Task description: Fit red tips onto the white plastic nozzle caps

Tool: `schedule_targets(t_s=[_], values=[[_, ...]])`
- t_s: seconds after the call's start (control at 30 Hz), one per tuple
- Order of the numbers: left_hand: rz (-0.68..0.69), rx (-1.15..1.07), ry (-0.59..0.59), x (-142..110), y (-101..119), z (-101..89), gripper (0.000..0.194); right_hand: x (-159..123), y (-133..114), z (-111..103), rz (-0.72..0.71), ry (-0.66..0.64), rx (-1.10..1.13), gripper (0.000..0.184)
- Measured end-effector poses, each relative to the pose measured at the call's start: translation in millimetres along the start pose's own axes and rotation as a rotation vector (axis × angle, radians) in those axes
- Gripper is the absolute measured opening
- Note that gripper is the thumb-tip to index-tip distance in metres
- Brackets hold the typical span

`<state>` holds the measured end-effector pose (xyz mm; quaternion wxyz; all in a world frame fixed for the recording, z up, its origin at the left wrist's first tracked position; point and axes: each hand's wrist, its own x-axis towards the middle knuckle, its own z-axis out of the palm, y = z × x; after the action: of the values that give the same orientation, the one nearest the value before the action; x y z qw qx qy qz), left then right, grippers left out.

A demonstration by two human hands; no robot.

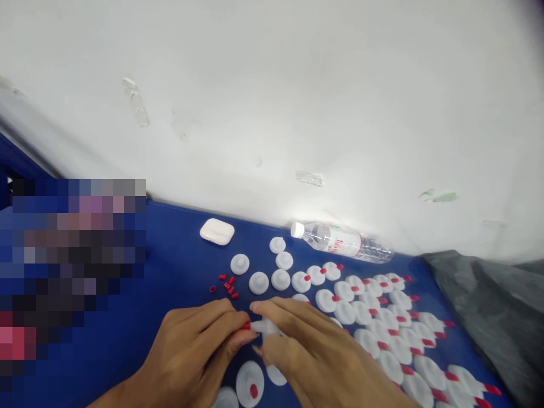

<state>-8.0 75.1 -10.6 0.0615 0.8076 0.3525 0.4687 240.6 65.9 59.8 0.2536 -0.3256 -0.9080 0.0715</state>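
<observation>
Between my hands is a white plastic nozzle lid (269, 327), its narrow spout pointing left. My right hand (318, 351) is closed around the lid's base, which the fingers partly cover. Thumb and fingertips of my left hand (198, 337) pinch a small red cap (246, 326) at the spout's tip. How far the cap sits on the spout cannot be made out. Several loose red caps (230, 285) lie just beyond my left hand. Past them stand uncapped white lids (259, 283). A lid with a red tip (250, 384) is below my hands.
Many white lids with red tips (389, 328) crowd the blue table (174, 243) at right. A clear bottle (340, 241) lies along the white wall (272, 113). A white rounded case (217, 232) sits at the back. Dark grey plastic sheeting (488, 306) covers the right edge.
</observation>
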Motion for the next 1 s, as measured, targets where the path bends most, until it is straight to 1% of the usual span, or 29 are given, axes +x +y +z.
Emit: schedule_targets(t_s=[0.07,0.1,0.17,0.2,0.27,0.33,0.4,0.47,0.53,0.6,0.7,0.77,0.93,1.0], values=[[-0.067,0.049,0.003,2,1,0.3,0.020,2,3,-4,0.011,-0.002,-0.076,0.041],[-0.102,0.094,0.004,2,1,0.9,0.021,2,6,-7,0.024,-0.022,-0.113,0.046],[-0.140,0.202,-0.007,3,-1,2.5,0.025,1,17,-14,0.077,-0.056,-0.176,0.053],[-0.139,0.254,-0.021,3,-2,3.4,0.028,0,24,-18,0.113,-0.049,-0.207,0.054],[-0.108,0.342,-0.046,2,-6,4.6,0.034,-3,39,-23,0.168,0.007,-0.257,0.046],[-0.072,0.393,-0.062,2,-8,4.8,0.039,-6,52,-22,0.193,0.062,-0.313,0.037],[-0.042,0.418,-0.073,3,-10,4.4,0.044,-8,62,-18,0.204,0.070,-0.356,0.036],[-0.025,0.422,-0.068,5,-10,3.8,0.045,-9,68,-13,0.216,0.033,-0.397,0.040],[-0.021,0.401,-0.051,6,-10,3.5,0.043,-9,69,-11,0.206,-0.037,-0.428,0.042],[-0.038,0.364,-0.030,7,-9,3.4,0.042,-7,68,-12,0.200,-0.077,-0.461,0.045],[-0.062,0.312,-0.001,7,-9,3.6,0.041,-4,62,-17,0.226,-0.046,-0.483,0.048],[-0.053,0.277,0.014,5,-8,3.9,0.038,-1,57,-20,0.226,-0.059,-0.439,0.048],[-0.045,0.173,0.015,-3,-8,3.8,0.030,3,53,-12,0.209,-0.236,-0.307,0.047],[-0.061,0.147,0.023,-3,-8,2.8,0.026,3,55,-10,0.201,-0.241,-0.273,0.047]])
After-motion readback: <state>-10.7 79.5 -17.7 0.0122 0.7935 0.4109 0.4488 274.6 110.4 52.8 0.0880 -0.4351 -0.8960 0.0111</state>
